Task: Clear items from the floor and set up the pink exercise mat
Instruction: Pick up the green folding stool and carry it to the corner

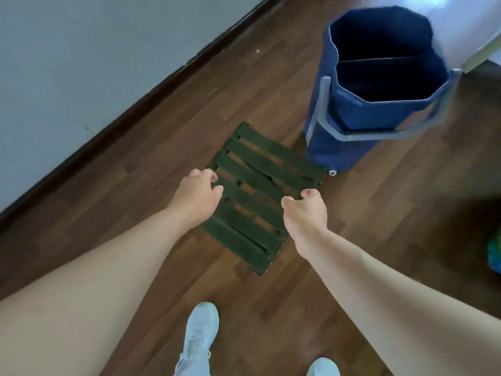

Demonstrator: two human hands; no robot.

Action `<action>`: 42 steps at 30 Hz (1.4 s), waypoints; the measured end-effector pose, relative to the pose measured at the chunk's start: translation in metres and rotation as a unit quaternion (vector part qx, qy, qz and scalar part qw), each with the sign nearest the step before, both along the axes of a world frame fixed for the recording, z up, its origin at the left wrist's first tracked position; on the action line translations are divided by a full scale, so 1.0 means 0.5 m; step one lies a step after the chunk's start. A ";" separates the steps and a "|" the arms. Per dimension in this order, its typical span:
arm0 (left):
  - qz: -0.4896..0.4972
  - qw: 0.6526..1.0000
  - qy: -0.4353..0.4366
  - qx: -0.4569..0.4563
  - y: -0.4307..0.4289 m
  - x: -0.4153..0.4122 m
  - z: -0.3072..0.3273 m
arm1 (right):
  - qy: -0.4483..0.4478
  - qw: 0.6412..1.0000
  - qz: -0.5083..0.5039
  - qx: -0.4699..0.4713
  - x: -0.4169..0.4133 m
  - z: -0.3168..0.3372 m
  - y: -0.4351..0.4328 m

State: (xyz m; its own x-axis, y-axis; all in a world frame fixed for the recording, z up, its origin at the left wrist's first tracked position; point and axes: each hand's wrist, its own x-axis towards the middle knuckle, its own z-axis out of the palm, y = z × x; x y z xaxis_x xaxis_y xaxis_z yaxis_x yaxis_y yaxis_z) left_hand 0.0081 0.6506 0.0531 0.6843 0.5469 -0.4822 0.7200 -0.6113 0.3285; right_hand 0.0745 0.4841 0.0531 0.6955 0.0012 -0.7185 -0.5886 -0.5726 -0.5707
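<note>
A dark green slatted stool [260, 191] stands on the wooden floor in the middle of the view. My left hand [196, 195] is at its left edge with fingers curled over the slats. My right hand [305, 210] is at its right edge, thumb and fingers curled round the rim. Both arms reach down and forward to it. No pink mat is in view.
A tall blue fabric bin [379, 104] with two empty compartments stands just beyond the stool's far right corner. A grey wall with a dark skirting board [135, 109] runs along the left. My white shoes [200, 335] are near the bottom. A green object [494, 253] lies at the right edge.
</note>
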 end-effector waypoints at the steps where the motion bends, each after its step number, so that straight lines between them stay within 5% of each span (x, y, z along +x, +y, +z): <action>1: -0.003 1.000 0.008 0.015 0.014 0.004 -0.038 | 0.003 1.000 -0.005 -0.017 -0.001 -0.042 0.004; 6: -0.022 0.998 -0.003 0.057 0.080 0.029 -0.182 | 0.026 0.996 -0.051 -0.064 -0.001 -0.191 0.021; 10: 0.023 0.998 0.002 -0.050 0.127 0.058 -0.244 | 0.061 0.992 -0.111 -0.011 0.008 -0.238 0.030; 18: 0.063 0.986 -0.007 -0.153 0.126 0.115 -0.185 | 0.079 0.979 -0.186 0.016 0.051 -0.176 0.048; 26: 0.004 0.983 -0.017 -0.181 0.094 0.119 0.060 | 0.035 0.980 -0.198 0.011 0.064 0.065 0.049; 33: -0.029 0.992 -0.004 -0.122 0.095 0.085 0.401 | -0.014 0.978 -0.199 0.058 0.043 0.384 0.017; 42: -0.127 0.979 -0.101 -0.127 -0.029 0.043 0.790 | -0.077 0.966 -0.243 0.049 -0.004 0.745 -0.059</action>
